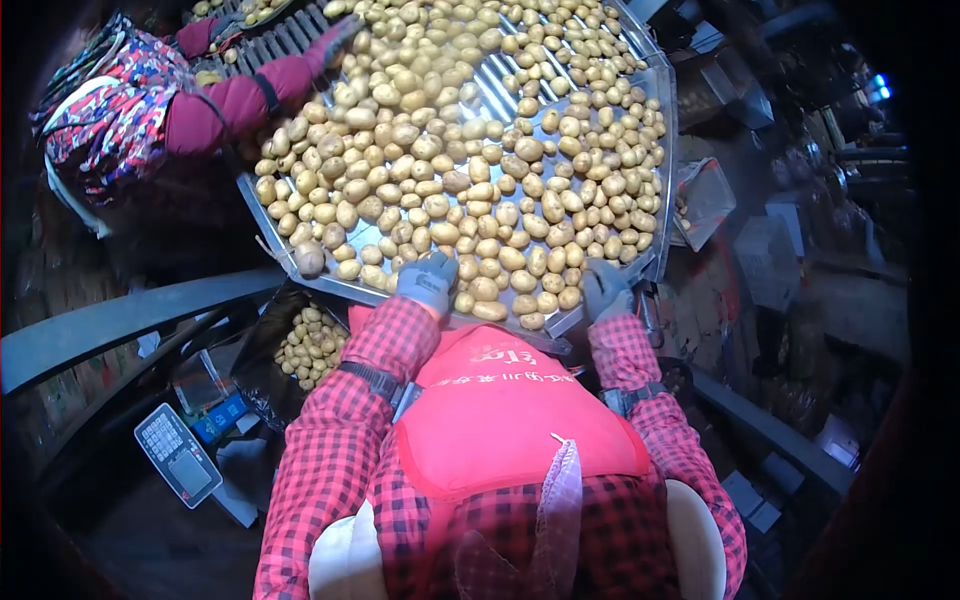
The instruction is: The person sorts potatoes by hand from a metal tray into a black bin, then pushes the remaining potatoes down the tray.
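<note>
Many yellow-brown potatoes (436, 206) lie spread over a metal sorting table (362, 236). My left hand (426, 281), in a grey-blue glove, rests palm down at the table's near edge. Its fingers reach to the potatoes in front and look loosely apart, though their tips are partly hidden. Near the front right corner, my right hand (605, 290) wears a similar glove and touches the edge beside several potatoes. Its fingers point forward, and I see nothing held in them.
Across the table's left side, a co-worker's maroon sleeve (235, 105) and gloved hand reach over the potatoes. Below left are a dark bag of potatoes (311, 347) and a scale display (180, 455). A pale bin (706, 203) stands right; a metal rail (150, 318) curves left.
</note>
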`<state>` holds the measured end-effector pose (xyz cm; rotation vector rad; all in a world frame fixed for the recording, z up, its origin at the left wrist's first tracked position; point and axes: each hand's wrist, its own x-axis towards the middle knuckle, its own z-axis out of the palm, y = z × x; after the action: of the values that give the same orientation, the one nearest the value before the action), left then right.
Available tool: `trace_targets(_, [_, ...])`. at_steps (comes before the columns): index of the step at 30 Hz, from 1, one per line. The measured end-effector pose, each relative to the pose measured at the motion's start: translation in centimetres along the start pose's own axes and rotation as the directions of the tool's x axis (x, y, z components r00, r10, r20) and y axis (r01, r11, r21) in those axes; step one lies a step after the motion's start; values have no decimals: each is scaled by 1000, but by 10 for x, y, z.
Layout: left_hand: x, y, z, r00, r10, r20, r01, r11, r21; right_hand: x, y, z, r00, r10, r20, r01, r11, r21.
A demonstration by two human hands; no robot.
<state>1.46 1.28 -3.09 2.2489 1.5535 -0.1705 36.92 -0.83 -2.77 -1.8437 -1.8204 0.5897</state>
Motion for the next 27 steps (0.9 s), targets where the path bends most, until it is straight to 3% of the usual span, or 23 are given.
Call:
trace_targets(1, [5,2,-1,1000,-14,19,14,1000,-25,-4,-12,7,998,60,0,-60,994,90])
trace_targets(2, [8,6,-4,998,-70,-8,67,982,-175,-8,-11,14,988,79,135,-100,983,153])
trace_targets(3, [11,10,-9,992,-125,-29,109,940,-322,-2,-50,5,938,198,284,-254,952,173])
trace_targets(4, [16,16,-14,984,-175,-38,137,875,-465,1,-53,18,803,311,509,-533,757,378])
trace_targets(5, [18,27,-25,989,-112,-94,35,808,-587,1,-67,27,793,257,553,-578,605,547])
trace_targets(6, [17,46,-45,998,-16,-56,-30,681,-732,4,-74,36,792,194,579,-568,581,583])
trace_targets(7, [14,71,-69,996,82,-29,-68,524,-849,-6,-65,53,844,68,532,-523,324,788])
trace_targets(8, [13,90,-80,984,179,-17,-80,346,-935,14,-93,31,780,-226,583,-570,126,812])
trace_targets(10, [11,108,-74,947,256,-192,-301,508,-807,-1,-47,44,755,-133,642,-650,-26,760])
trace_targets(11, [13,109,-76,939,280,-199,-307,424,-852,8,-47,35,750,-138,646,-651,11,759])
trace_targets(13, [8,97,-77,980,127,-153,-198,544,-816,26,-4,9,895,-12,446,-335,641,691])
trace_targets(14, [4,85,-78,990,38,-136,-131,597,-791,37,24,-6,948,17,318,-169,873,457])
trace_targets(15, [5,63,-60,995,-45,-92,-48,590,-806,48,65,-23,971,151,187,-213,902,376])
trace_targets(16, [-2,45,-45,974,-164,-157,-30,593,-805,63,116,-47,946,316,78,-316,832,456])
trace_targets(17, [-8,26,-37,956,-177,-233,-78,614,-785,83,177,-75,854,519,31,-396,610,687])
trace_targets(18, [-16,7,-26,951,-240,-194,-3,621,-784,97,226,-98,769,638,52,-315,308,898])
trace_targets(19, [-23,-13,-7,928,-312,-204,-3,542,-840,107,261,-117,725,686,63,-162,82,983])
trace_targets(20, [-31,-26,7,900,-383,-207,-8,460,-888,111,259,-117,740,672,27,-54,20,998])
trace_targets(21, [-37,-28,4,875,-420,-239,7,505,-863,114,252,-118,754,656,-9,53,-47,998])
trace_targets(23, [-51,-37,-4,811,-497,-310,52,589,-807,132,232,-114,769,570,-289,9,442,897])
trace_targets(24, [-56,-39,-7,801,-481,-356,61,657,-751,133,190,-94,777,562,-285,-92,548,831])
trace_targets(26, [-56,-38,-14,788,-432,-439,78,777,-625,119,108,-36,912,323,-254,-199,887,416])
trace_targets(27, [-54,-32,-21,765,-410,-497,51,808,-587,104,-17,-39,927,345,-148,-352,936,-21])
